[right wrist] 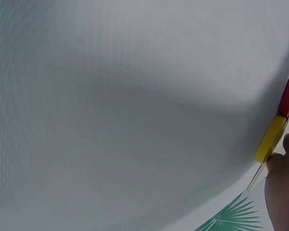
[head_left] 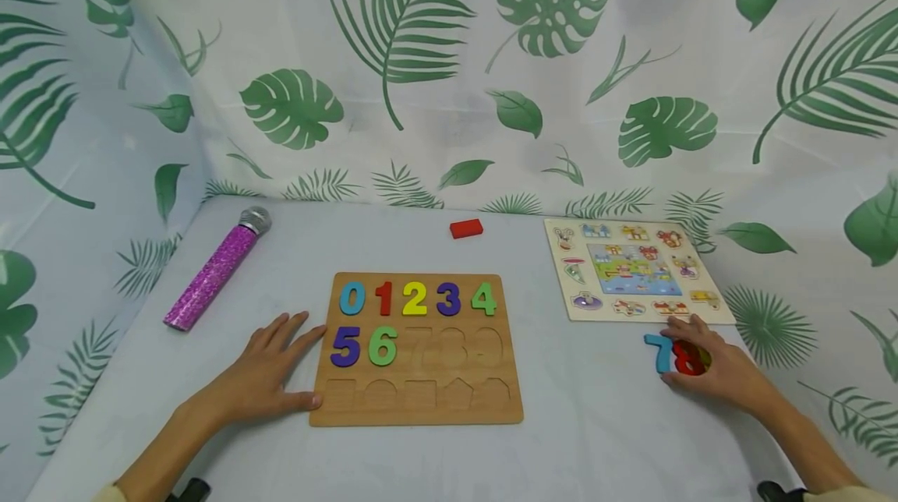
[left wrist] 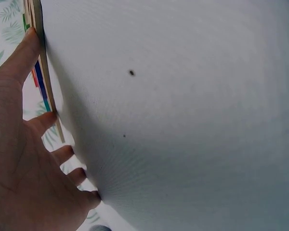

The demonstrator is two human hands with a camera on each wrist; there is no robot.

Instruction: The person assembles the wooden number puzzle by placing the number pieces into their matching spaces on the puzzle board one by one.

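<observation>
Left hand (head_left: 270,373) flat, fingers straight, pressed against left edge of wooden number board (head_left: 421,401); digits 0–6 seated, slots 7–9 vacant. Right hand (head_left: 708,365) curled over loose number pieces: blue 7 (head_left: 659,351) exposed, red 8 (head_left: 686,360) and a yellow piece (right wrist: 270,139) under fingers, just below picture puzzle (head_left: 561,276). Pieces judged light, rigid, smooth; best pinched by opposite edges.

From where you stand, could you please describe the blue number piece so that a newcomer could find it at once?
Start at the picture puzzle board on the right of the table. Just in front of its near edge, the right hand covers a small cluster of loose numbers. The blue 7 lies at the cluster's left end, beside a red 8; it alone is blue.
</observation>
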